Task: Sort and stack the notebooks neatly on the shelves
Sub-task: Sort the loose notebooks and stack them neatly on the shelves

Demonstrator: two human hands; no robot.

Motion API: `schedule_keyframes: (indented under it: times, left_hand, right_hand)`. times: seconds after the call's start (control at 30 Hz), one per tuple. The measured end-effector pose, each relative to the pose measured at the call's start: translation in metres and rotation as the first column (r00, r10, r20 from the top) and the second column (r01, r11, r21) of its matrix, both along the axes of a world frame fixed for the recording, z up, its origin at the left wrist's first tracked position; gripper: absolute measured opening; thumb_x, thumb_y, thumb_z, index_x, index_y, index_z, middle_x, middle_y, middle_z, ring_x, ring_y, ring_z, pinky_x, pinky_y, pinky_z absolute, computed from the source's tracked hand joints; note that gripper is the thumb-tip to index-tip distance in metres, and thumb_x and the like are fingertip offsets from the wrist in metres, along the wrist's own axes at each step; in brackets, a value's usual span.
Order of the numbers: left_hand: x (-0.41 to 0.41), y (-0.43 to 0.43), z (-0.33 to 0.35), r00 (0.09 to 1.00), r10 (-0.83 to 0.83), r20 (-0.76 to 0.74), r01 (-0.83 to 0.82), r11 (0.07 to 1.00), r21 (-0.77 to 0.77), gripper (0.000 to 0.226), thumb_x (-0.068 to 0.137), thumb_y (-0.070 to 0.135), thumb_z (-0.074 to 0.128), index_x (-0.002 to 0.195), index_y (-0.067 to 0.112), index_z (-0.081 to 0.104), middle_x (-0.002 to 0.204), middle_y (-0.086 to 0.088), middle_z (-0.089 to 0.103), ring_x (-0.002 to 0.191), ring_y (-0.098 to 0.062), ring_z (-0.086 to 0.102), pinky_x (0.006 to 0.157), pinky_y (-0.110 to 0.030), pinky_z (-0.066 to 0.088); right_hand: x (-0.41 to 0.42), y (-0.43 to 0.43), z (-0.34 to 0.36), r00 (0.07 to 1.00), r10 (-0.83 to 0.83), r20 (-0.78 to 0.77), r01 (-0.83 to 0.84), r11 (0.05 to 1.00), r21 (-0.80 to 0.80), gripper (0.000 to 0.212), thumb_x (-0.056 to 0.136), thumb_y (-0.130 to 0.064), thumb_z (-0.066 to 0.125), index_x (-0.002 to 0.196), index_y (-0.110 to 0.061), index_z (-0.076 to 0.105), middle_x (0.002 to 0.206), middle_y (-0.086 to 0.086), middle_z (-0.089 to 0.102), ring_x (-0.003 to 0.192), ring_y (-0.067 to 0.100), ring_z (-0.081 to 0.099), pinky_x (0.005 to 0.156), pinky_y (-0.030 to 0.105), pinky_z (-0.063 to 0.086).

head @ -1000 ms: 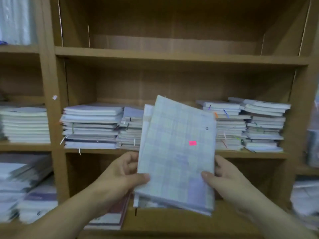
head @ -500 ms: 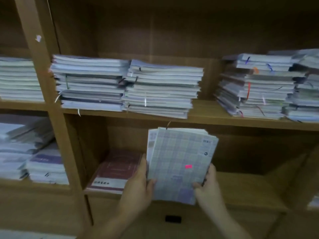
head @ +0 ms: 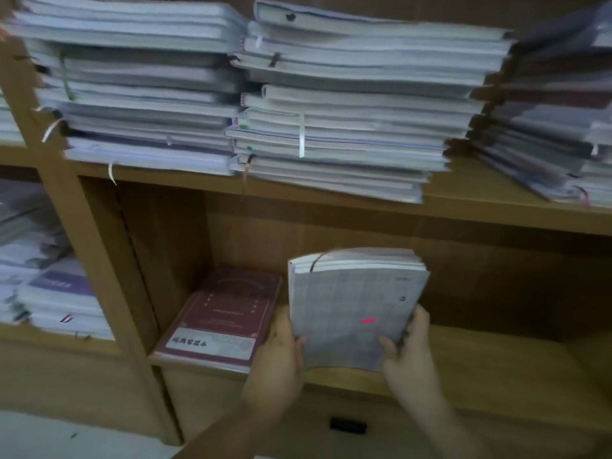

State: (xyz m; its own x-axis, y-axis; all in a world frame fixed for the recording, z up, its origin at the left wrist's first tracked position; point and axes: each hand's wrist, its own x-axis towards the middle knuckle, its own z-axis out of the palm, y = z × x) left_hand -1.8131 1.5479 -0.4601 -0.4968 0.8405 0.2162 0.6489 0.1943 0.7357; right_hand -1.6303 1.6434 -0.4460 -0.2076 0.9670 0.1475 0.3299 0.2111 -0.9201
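**A:** Where, the checked notebooks?

**B:** Held upright in the lower middle compartment, just above the lower shelf board. Cannot tell whether touching it. Just right of a maroon notebook lying flat on that board, white label toward the front.

**A:** One book or more?

**B:** Several thin ones pressed together. Pale checked cover in front, with a small pink sticker on it. A dark ribbon looped over the top edge.

**A:** Held how?

**B:** Clasped at the left edge by the left hand, thumb on the front cover, grip closed on the bundle. Pinched at the right edge by the right hand, thumb in front, fingers curled round behind, grip likewise closed on the bundle.

**A:** And the compartment above?

**B:** Three piles lying flat on the upper shelf board. Left stack and middle stack touching side by side. Right stack set apart, askew and darker. White ribbons dangling from the page edges.

**A:** Anything further left?

**B:** Beyond the upright divider, more pale stacks, blurred, one topped by a purple-banded cover.

**A:** Below?

**B:** A black handle on the panel under the lower board.
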Motion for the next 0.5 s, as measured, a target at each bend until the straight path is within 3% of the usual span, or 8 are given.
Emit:
schedule_keyframes:
  times: [0.1, 0.2, 0.4, 0.5]
  left_hand:
    - [-0.002, 0.001, -0.009, 0.998, -0.033, 0.046, 0.032, 0.999, 0.034, 0.060, 0.102, 0.035, 0.051, 0.145, 0.049, 0.010, 0.126, 0.017, 0.048, 0.109, -0.003, 0.052, 0.092, -0.024, 0.049]
    - [0.002, 0.000, -0.016, 0.996, -0.030, 0.089, 0.031, 1.000, -0.004, 0.060, 0.103, 0.032, 0.050, 0.149, 0.041, 0.013, 0.129, 0.015, 0.045, 0.116, -0.007, 0.052, 0.095, -0.026, 0.049]
    - [0.009, 0.001, -0.024, 0.992, -0.025, 0.121, 0.040, 0.992, -0.119, 0.059, 0.106, 0.023, 0.047, 0.154, 0.026, 0.013, 0.122, 0.017, 0.034, 0.102, 0.003, 0.037, 0.093, -0.019, 0.036]
    - [0.008, 0.001, -0.029, 0.991, -0.013, 0.130, 0.037, 0.983, -0.180, 0.061, 0.105, 0.023, 0.048, 0.154, 0.027, 0.013, 0.125, 0.014, 0.040, 0.106, -0.002, 0.042, 0.097, -0.023, 0.041]
  right_hand:
    - [-0.003, -0.005, -0.008, 0.999, 0.026, 0.048, -0.025, 1.000, -0.006, 0.088, 0.095, -0.004, 0.057, 0.155, -0.044, 0.006, 0.144, -0.017, 0.043, 0.136, 0.004, 0.040, 0.112, 0.040, 0.037]
    - [-0.002, -0.009, -0.012, 0.994, 0.064, 0.090, -0.060, 0.997, -0.050, 0.088, 0.097, -0.004, 0.055, 0.154, -0.046, 0.003, 0.141, -0.022, 0.040, 0.135, 0.001, 0.036, 0.111, 0.036, 0.033]
    - [-0.003, -0.009, -0.024, 0.989, 0.007, 0.144, 0.001, 0.998, -0.057, 0.066, 0.102, -0.013, 0.050, 0.153, -0.040, 0.017, 0.124, -0.023, 0.050, 0.119, 0.003, 0.049, 0.096, 0.031, 0.042]
    - [0.000, -0.005, -0.032, 0.980, -0.008, 0.199, 0.025, 0.996, -0.083, 0.052, 0.102, -0.012, 0.049, 0.145, -0.034, 0.031, 0.115, -0.023, 0.054, 0.112, 0.006, 0.056, 0.090, 0.031, 0.045]
